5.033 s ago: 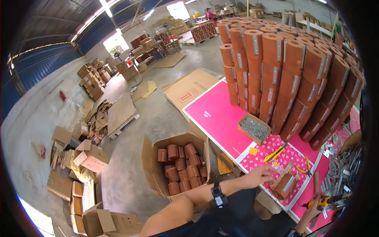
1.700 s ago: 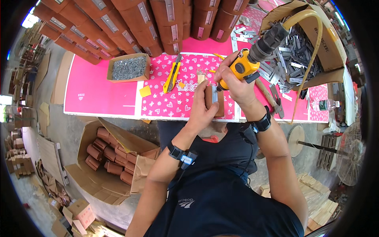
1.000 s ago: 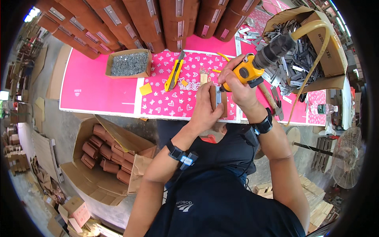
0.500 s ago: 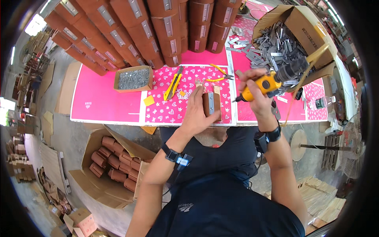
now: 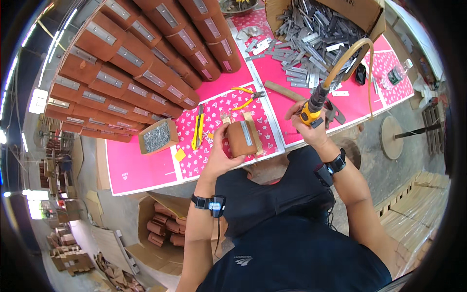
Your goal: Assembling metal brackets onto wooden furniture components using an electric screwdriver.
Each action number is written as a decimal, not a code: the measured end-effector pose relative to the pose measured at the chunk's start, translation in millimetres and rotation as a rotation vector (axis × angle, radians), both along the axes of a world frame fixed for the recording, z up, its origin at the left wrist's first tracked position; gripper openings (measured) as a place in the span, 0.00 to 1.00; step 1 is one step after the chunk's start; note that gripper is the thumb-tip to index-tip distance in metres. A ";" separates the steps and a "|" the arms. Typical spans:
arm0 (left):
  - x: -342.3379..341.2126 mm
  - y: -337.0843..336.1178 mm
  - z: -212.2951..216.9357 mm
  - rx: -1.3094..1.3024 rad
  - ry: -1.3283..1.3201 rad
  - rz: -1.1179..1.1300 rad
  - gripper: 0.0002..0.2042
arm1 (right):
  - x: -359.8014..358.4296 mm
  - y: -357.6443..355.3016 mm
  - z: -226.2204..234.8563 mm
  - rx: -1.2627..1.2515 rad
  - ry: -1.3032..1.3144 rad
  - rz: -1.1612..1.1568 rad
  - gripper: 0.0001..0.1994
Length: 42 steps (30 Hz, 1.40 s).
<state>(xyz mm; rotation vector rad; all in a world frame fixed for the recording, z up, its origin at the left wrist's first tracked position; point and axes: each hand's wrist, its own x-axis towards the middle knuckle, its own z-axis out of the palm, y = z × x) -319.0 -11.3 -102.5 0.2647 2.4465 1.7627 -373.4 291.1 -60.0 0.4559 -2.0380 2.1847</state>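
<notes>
A: Hands first. What do they hold?
B: Left hand point(image 5: 217, 158) wraps its fingers round a brown block point(image 5: 242, 138) with a metal strip, just over the pink table point(image 5: 146, 168). Right hand point(image 5: 311, 127) squeezes a yellow power tool point(image 5: 311, 114), a little way right of the block.
A: Any tips?
B: I think hold the block tight and aim the tool straight.

stacked brown blocks point(image 5: 146, 63) | box of small metal bits, perhaps screws point(image 5: 158, 136) | yellow pliers point(image 5: 247, 96)
</notes>
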 end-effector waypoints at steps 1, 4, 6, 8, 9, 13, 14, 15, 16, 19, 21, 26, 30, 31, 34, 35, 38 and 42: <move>0.3 -3.5 -6.5 0.138 -0.064 -0.014 0.55 | -0.5 0.6 -1.2 -0.010 0.022 0.006 0.06; -5.8 -1.0 -6.8 0.105 -0.085 -0.047 0.55 | -3.2 12.7 -10.4 0.046 0.017 0.039 0.12; -7.1 -5.2 -6.3 0.086 -0.099 -0.070 0.56 | -4.2 9.1 -13.9 0.000 -0.011 0.028 0.11; -5.8 -8.3 0.5 0.053 -0.115 -0.072 0.56 | -5.6 4.6 -15.5 -0.035 -0.026 0.008 0.09; -5.3 -9.6 3.6 0.026 -0.129 -0.078 0.56 | -7.2 2.1 -16.9 -0.064 -0.039 -0.017 0.07; -11.3 7.8 2.1 -0.290 -0.068 0.271 0.45 | -10.4 -2.5 -19.0 -0.085 -0.058 -0.033 0.09; -14.5 20.0 18.0 -0.515 -0.106 0.210 0.40 | -10.1 1.9 -24.1 -0.079 -0.027 -0.052 0.11; -12.0 22.8 25.5 -0.520 -0.101 0.239 0.40 | -11.8 1.1 -25.4 -0.094 -0.030 -0.041 0.11; -8.7 24.3 31.6 -0.281 -0.260 0.252 0.39 | -9.9 0.7 -29.4 -0.107 -0.040 -0.042 0.10; 1.6 19.6 35.3 -0.102 -0.311 0.255 0.35 | -7.8 1.2 -38.5 -0.128 -0.021 -0.034 0.10; 16.5 13.0 30.3 0.058 -0.324 0.239 0.36 | -4.7 6.5 -41.4 -0.023 -0.027 -0.040 0.10; 59.8 -35.5 32.4 0.311 -0.165 0.334 0.42 | 1.9 18.1 -50.9 -0.041 0.015 -0.026 0.11; 102.6 -135.1 69.3 0.347 0.052 0.699 0.42 | 4.1 27.2 -65.7 -0.107 0.006 -0.053 0.11; 113.0 -169.2 79.8 0.220 0.097 0.845 0.40 | 1.4 31.2 -70.8 -0.077 0.025 -0.047 0.10; 136.1 -241.6 143.7 0.146 0.344 1.144 0.40 | 7.2 23.0 -62.1 -0.111 -0.015 -0.113 0.10; 138.4 -261.6 171.0 0.072 0.435 1.174 0.42 | 13.6 19.3 -52.1 -0.111 -0.040 -0.123 0.10; 130.9 -329.8 231.8 0.045 0.660 1.113 0.45 | 21.3 25.2 -45.8 0.064 0.030 -0.134 0.11; 83.2 -413.5 297.9 -0.098 0.862 1.012 0.45 | 44.1 -6.2 -6.7 0.109 -0.051 -0.265 0.12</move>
